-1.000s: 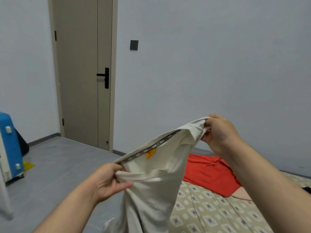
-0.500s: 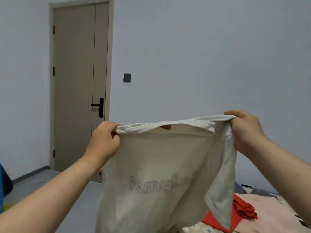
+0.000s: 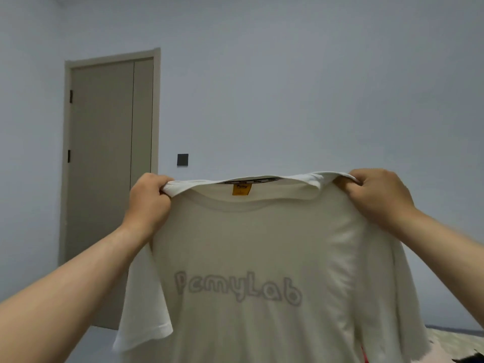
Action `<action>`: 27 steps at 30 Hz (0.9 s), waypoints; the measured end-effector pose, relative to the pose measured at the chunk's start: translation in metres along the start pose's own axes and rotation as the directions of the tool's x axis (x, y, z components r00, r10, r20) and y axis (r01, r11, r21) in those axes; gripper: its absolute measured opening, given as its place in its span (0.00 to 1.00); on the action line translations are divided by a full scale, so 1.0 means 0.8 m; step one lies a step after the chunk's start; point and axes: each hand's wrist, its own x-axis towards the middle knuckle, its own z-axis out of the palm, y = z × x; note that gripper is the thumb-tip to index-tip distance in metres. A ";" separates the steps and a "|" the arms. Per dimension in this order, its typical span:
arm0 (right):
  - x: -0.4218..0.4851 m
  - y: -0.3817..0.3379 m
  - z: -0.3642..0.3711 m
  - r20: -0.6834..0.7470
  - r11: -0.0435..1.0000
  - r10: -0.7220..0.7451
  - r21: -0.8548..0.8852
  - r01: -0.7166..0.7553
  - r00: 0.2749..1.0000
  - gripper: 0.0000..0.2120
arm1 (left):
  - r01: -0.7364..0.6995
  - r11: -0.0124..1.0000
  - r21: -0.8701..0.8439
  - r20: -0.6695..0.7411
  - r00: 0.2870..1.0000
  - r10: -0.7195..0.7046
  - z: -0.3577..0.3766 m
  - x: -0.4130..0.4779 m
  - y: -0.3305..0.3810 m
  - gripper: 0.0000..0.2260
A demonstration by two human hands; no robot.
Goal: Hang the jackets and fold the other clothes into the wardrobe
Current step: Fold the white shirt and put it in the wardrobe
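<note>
There stood the beige door (image 3: pixel 104 179), shut in its pale frame (image 3: pixel 156 113), two dark hinges (image 3: pixel 70 96) down the door's left edge, a small dark switch plate (image 3: pixel 182 159) just right of the door on the grey-blue wall (image 3: pixel 314 87), grey floor (image 3: pixel 99 344) below the door.

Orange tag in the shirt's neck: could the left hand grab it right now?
Probably not yet: the left hand grips the shirt at its shoulder. The tag itself hangs uncovered.

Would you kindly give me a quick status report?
Left hand and right hand grip T-shirt at shoulders. T-shirt held up, spread, unfolded. Nothing in the way.
</note>
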 end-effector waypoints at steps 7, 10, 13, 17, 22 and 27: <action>0.036 -0.005 -0.073 -0.315 0.969 -0.137 0.152 0.193 0.939 0.10 | -0.076 0.994 -0.081 -0.142 0.988 0.064 -0.019 0.072 0.073 0.12; 0.046 0.002 -0.103 -0.362 0.967 -0.144 0.147 0.209 0.921 0.09 | -0.153 0.988 0.015 -0.252 0.956 0.152 -0.016 0.083 0.101 0.14; 0.047 0.016 -0.120 -0.294 0.986 -0.101 0.098 0.135 0.951 0.08 | -0.146 0.989 -0.018 -0.185 0.973 0.140 -0.006 0.088 0.118 0.14; 0.042 0.026 -0.112 -0.176 0.999 0.011 0.048 -0.003 0.984 0.07 | 0.239 0.811 -0.534 0.209 0.967 -0.147 0.012 0.083 0.136 0.12; 0.036 0.022 -0.093 0.082 0.956 0.065 0.282 -0.086 0.994 0.19 | 0.425 0.693 -0.583 0.387 0.895 -0.223 0.027 0.069 0.139 0.11; 0.019 0.012 -0.091 0.342 0.900 -0.083 0.430 -0.077 0.936 0.05 | 0.312 0.799 -0.515 0.336 0.930 -0.148 0.016 0.057 0.126 0.19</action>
